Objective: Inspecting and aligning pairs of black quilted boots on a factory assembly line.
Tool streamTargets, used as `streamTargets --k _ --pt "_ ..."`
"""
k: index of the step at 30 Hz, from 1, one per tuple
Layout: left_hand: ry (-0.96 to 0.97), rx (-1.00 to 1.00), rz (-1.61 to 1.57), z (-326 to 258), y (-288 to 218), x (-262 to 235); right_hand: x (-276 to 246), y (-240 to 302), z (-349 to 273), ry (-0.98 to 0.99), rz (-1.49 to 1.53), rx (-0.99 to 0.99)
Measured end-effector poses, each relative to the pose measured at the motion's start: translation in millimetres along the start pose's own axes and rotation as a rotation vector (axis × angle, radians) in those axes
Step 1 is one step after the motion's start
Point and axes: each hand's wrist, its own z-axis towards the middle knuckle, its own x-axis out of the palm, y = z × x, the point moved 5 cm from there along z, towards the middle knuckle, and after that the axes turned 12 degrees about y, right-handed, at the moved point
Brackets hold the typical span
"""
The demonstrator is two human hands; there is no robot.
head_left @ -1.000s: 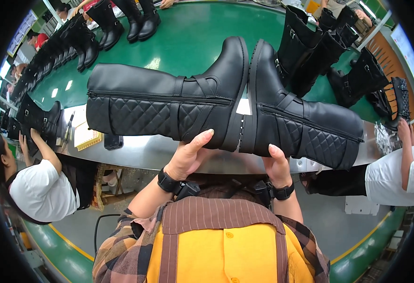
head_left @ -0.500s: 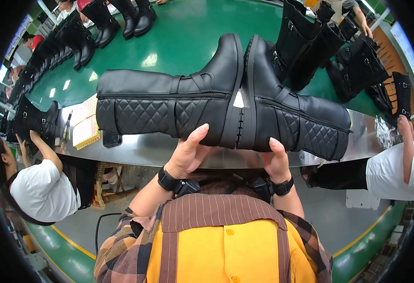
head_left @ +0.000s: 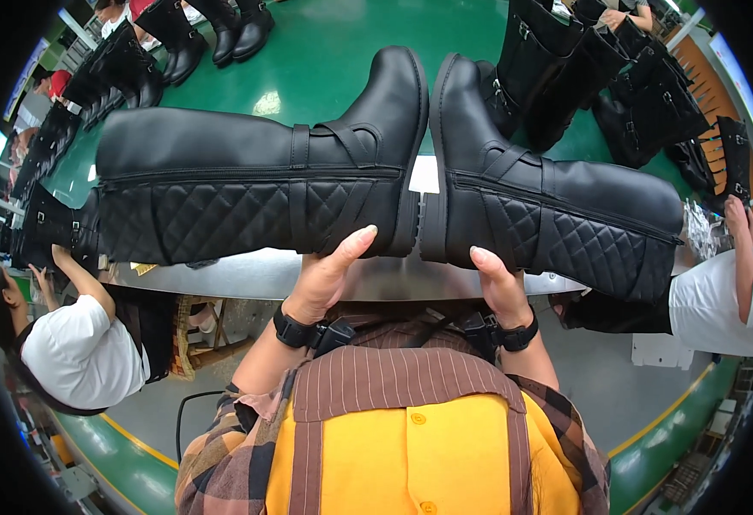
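I hold two tall black boots with quilted shafts and ankle straps sole to sole in front of me. My left hand (head_left: 329, 275) grips the heel area of the left boot (head_left: 248, 193), whose shaft points left. My right hand (head_left: 497, 287) grips the heel area of the right boot (head_left: 557, 210), whose shaft points right. A small gap shows between the two soles. Both wrists carry black bands.
A green conveyor (head_left: 325, 69) runs beyond a metal table edge (head_left: 265, 273). Several more black boots stand at the far left (head_left: 127, 73) and far right (head_left: 617, 77). A person in white (head_left: 76, 352) works at left; another person's arm (head_left: 741, 257) is at right.
Both boots have come closer to the camera and appear larger. The soles have drawn slightly apart, leaving a visible gap.
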Motion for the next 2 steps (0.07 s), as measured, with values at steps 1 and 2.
streamTargets --k 1,2 --pt "0.006 0.072 0.106 -0.6 -5.9 0.7 0.0 3.3 1.0 -0.006 -0.047 -0.02" --pt "0.004 0.08 0.118 3.0 -10.1 0.3 0.8 6.4 7.3 -0.003 -0.049 -0.026"
